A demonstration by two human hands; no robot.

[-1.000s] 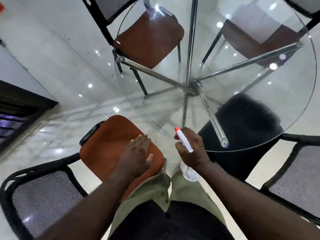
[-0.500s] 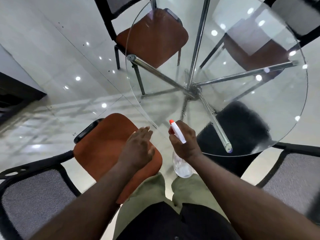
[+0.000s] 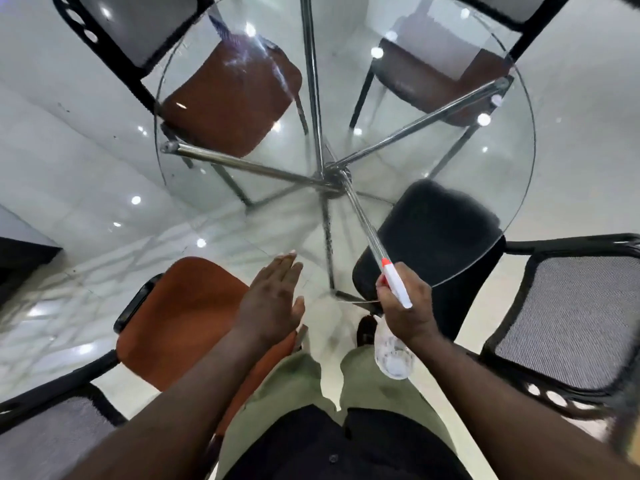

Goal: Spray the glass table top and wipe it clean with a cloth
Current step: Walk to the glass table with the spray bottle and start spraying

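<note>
- Right hand (image 3: 408, 306): fingers (image 3: 383, 293) curled round the bottle (image 3: 393, 358), nozzle pointing over the near edge of the glass worktop (image 3: 509, 174).
- Left hand (image 3: 273, 303) hovers flat, fingers straight, holding nothing; no cloth in sight.
- Best sprayed lightly, sweeping evenly across.

A round clear glass table top (image 3: 467, 168) rests on chrome tube spokes (image 3: 242, 164) meeting at a central chrome hub (image 3: 334, 178). Bright light reflections dot the glass around that hub.
</note>
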